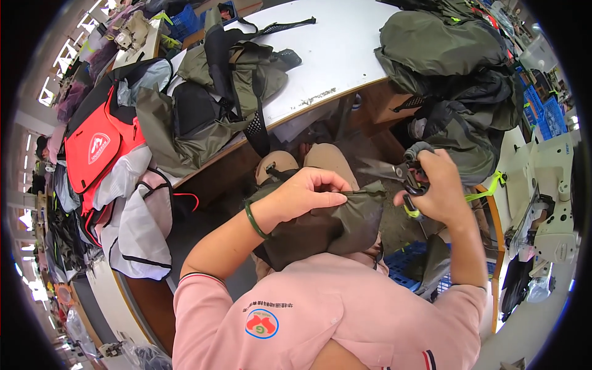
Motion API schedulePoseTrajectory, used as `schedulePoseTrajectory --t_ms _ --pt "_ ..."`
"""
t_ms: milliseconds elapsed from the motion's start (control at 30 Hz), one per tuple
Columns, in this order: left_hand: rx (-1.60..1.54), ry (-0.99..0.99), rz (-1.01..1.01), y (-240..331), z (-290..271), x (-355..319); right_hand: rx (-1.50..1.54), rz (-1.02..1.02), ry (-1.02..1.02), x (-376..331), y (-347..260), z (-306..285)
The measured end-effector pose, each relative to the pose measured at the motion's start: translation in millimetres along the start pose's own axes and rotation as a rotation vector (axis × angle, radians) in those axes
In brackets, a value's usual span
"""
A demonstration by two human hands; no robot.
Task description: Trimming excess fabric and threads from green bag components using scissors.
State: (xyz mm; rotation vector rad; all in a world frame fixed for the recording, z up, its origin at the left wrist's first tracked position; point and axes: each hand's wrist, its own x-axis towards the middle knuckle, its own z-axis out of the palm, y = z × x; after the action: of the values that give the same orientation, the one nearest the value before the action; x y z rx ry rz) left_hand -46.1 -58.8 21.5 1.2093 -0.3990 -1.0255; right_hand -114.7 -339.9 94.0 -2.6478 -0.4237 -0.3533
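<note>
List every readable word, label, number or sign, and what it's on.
Wording not copied out; locations only.
Pink short-sleeved shirt: dark line of characters, legible, upside down; below it, oval blue-ringed emblem with small lettering.
Red-and-black fabric bag: white printed badge, lettering small.
White machine body at right: mark too small to read.

Scissor blades (387,171) visibly blurred

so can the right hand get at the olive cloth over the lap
Probably yes: the right hand, holding scissors, is close to the olive cloth, with nothing else visible between them; the left hand pinches the cloth's upper edge.
</note>
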Motion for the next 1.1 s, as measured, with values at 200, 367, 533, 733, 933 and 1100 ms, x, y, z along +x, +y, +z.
schedulePoseTrajectory --t_ms 200,367,533,733,933,1100 --pt "-0.098 -0.053 -0.055 -4 -2 8 -0.269 -0.22 -0.183 1 8 -38" --pt "-0.191 -0.073 -0.069 -7 0 11 -0.358 -0.236 -0.235 -3 13 -40" --pt "-0.231 -0.063 -0.094 -11 0 12 -0.408 -0.265 -0.188 -1 9 -34" --pt "-0.258 -0.067 -0.118 -12 0 12 -0.41 -0.272 -0.204 4 8 -35" --pt "-0.201 -0.075 -0.13 -12 2 13 -0.406 -0.281 -0.245 9 9 -39" --pt "-0.195 -0.078 -0.146 -14 2 15 -0.427 -0.305 -0.255 10 7 -39"
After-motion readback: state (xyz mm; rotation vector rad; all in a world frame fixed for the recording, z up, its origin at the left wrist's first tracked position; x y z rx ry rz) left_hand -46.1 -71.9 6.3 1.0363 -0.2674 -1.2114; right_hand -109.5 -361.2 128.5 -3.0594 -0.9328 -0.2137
